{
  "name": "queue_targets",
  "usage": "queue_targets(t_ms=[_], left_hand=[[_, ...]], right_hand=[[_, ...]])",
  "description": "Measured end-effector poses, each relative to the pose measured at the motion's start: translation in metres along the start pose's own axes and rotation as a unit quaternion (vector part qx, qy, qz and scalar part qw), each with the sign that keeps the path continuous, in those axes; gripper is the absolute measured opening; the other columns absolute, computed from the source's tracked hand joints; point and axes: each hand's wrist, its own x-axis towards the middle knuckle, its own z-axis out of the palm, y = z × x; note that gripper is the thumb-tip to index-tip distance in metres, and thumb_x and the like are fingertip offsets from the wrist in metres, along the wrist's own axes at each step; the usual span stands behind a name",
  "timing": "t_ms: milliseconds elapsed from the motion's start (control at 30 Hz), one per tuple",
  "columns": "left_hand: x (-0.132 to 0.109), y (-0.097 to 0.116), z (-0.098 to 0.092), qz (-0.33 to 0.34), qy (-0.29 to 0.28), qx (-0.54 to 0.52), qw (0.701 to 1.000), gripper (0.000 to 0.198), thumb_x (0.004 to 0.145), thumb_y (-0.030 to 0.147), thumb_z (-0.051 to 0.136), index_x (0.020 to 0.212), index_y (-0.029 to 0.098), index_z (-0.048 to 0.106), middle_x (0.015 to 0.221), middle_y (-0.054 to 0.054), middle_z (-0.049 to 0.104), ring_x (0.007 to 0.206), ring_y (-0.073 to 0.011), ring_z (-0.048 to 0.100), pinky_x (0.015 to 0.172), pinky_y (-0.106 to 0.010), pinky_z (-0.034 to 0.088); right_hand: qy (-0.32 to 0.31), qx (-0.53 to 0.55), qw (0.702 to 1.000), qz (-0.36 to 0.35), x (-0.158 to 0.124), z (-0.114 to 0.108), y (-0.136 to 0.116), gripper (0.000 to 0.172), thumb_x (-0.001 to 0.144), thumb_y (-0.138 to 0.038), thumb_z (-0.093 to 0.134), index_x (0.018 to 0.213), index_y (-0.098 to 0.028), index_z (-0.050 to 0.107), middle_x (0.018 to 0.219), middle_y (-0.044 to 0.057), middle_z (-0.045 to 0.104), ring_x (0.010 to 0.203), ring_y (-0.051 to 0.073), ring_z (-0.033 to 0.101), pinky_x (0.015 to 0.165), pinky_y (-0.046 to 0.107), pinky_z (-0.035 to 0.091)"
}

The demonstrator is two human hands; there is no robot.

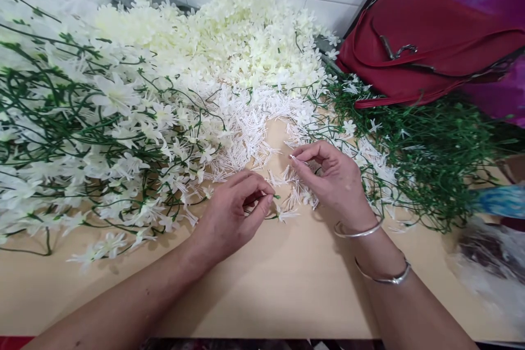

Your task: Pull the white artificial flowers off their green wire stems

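My left hand [235,210] rests on the wooden table [262,290], its fingers pinched on a thin green stem tip [275,197] beside a small white flower [284,213]. My right hand [328,175] hovers just to the right, thumb and forefinger pinched on a small white stamen piece [293,158]. Between and behind both hands lies a loose heap of white stamen pieces [250,126]. Two silver bangles [369,246] circle my right wrist.
Finished white flower sprays on green stems [82,136] cover the left. A mound of cream petals [229,38] sits at the back by the tiled wall. Bare green stems [426,153] lie right, under a red handbag [426,38]. A clear plastic bag [488,262] is near right.
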Motion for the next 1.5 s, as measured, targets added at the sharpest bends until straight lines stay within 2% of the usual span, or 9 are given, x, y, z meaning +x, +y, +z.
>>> queue_targets(t_ms=[333, 500, 700, 900, 1000, 1100, 1200, 1367, 1500], left_hand=[[0.001, -0.005, 0.002, 0.065, 0.07, 0.095, 0.991, 0.018, 0.098, 0.012, 0.058, 0.11, 0.022, 0.066, 0.114, -0.009, 0.068, 0.1, -0.0181, 0.069, 0.08, -0.029, 0.057], [0.03, 0.005, 0.001, 0.066, 0.053, 0.1, 0.991, 0.02, 0.096, 0.011, 0.059, 0.111, 0.021, 0.068, 0.118, -0.01, 0.069, 0.099, -0.018, 0.071, 0.083, -0.032, 0.061], [0.107, -0.002, 0.01, 0.143, 0.033, 0.226, 0.963, 0.024, 0.096, 0.007, 0.054, 0.113, 0.015, 0.068, 0.118, -0.013, 0.071, 0.1, -0.0214, 0.071, 0.089, -0.038, 0.059], [0.16, -0.004, 0.035, 0.101, -0.005, 0.32, 0.942, 0.033, 0.09, -0.002, 0.046, 0.105, 0.012, 0.072, 0.105, -0.011, 0.074, 0.094, -0.0211, 0.07, 0.089, -0.035, 0.056], [0.166, -0.001, 0.043, 0.063, -0.002, 0.35, 0.935, 0.024, 0.096, 0.012, 0.05, 0.089, 0.011, 0.072, 0.087, -0.012, 0.071, 0.085, -0.026, 0.07, 0.078, -0.037, 0.055], [0.167, 0.001, 0.046, 0.035, 0.016, 0.368, 0.929, 0.027, 0.1, 0.025, 0.051, 0.094, 0.011, 0.072, 0.094, -0.015, 0.072, 0.088, -0.0296, 0.069, 0.077, -0.039, 0.053], [0.169, -0.002, 0.044, 0.037, 0.009, 0.367, 0.929, 0.02, 0.098, 0.021, 0.057, 0.11, 0.015, 0.071, 0.112, -0.014, 0.071, 0.099, -0.0281, 0.069, 0.082, -0.037, 0.052], [0.175, -0.002, 0.038, 0.05, -0.01, 0.333, 0.942, 0.013, 0.097, 0.018, 0.064, 0.091, 0.02, 0.075, 0.103, -0.009, 0.073, 0.099, -0.0257, 0.069, 0.081, -0.033, 0.052], [0.17, 0.012, 0.021, 0.066, 0.025, 0.282, 0.957, 0.012, 0.098, 0.019, 0.064, 0.096, 0.019, 0.075, 0.105, -0.007, 0.075, 0.093, -0.0206, 0.069, 0.086, -0.033, 0.051]], right_hand=[[0.174, -0.039, 0.984, 0.001, 0.007, -0.003, 0.009, 0.006, 0.092, -0.028, 0.066, 0.091, -0.022, 0.066, 0.087, 0.003, 0.072, 0.081, 0.02, 0.067, 0.08, 0.035, 0.054], [0.236, -0.049, 0.971, 0.003, 0.01, -0.009, 0.015, 0.007, 0.091, -0.029, 0.066, 0.09, -0.022, 0.065, 0.084, 0.002, 0.07, 0.077, 0.02, 0.065, 0.077, 0.034, 0.052], [0.234, -0.059, 0.971, -0.003, 0.011, -0.009, 0.019, 0.007, 0.092, -0.028, 0.064, 0.09, -0.021, 0.065, 0.084, 0.002, 0.071, 0.077, 0.019, 0.065, 0.074, 0.032, 0.051], [0.22, -0.051, 0.974, 0.004, 0.012, -0.008, 0.021, 0.008, 0.092, -0.028, 0.061, 0.09, -0.021, 0.065, 0.081, 0.001, 0.07, 0.073, 0.019, 0.063, 0.074, 0.031, 0.049], [0.213, -0.044, 0.976, 0.003, 0.012, -0.008, 0.021, 0.007, 0.091, -0.027, 0.06, 0.089, -0.021, 0.065, 0.081, 0.001, 0.069, 0.073, 0.018, 0.062, 0.074, 0.031, 0.049], [0.214, -0.036, 0.976, 0.005, 0.013, -0.008, 0.021, 0.008, 0.092, -0.027, 0.06, 0.089, -0.021, 0.064, 0.081, 0.0, 0.069, 0.073, 0.017, 0.062, 0.074, 0.03, 0.049], [0.212, -0.039, 0.977, 0.006, 0.013, -0.008, 0.022, 0.008, 0.093, -0.027, 0.06, 0.09, -0.021, 0.064, 0.082, 0.0, 0.069, 0.073, 0.017, 0.062, 0.074, 0.03, 0.049], [0.207, -0.042, 0.977, 0.009, 0.013, -0.008, 0.024, 0.009, 0.093, -0.028, 0.06, 0.089, -0.021, 0.065, 0.08, 0.0, 0.069, 0.072, 0.018, 0.062, 0.073, 0.03, 0.049], [0.219, -0.034, 0.975, 0.0, 0.014, -0.008, 0.022, 0.009, 0.093, -0.027, 0.062, 0.089, -0.021, 0.066, 0.079, 0.0, 0.07, 0.071, 0.017, 0.062, 0.072, 0.03, 0.049]])
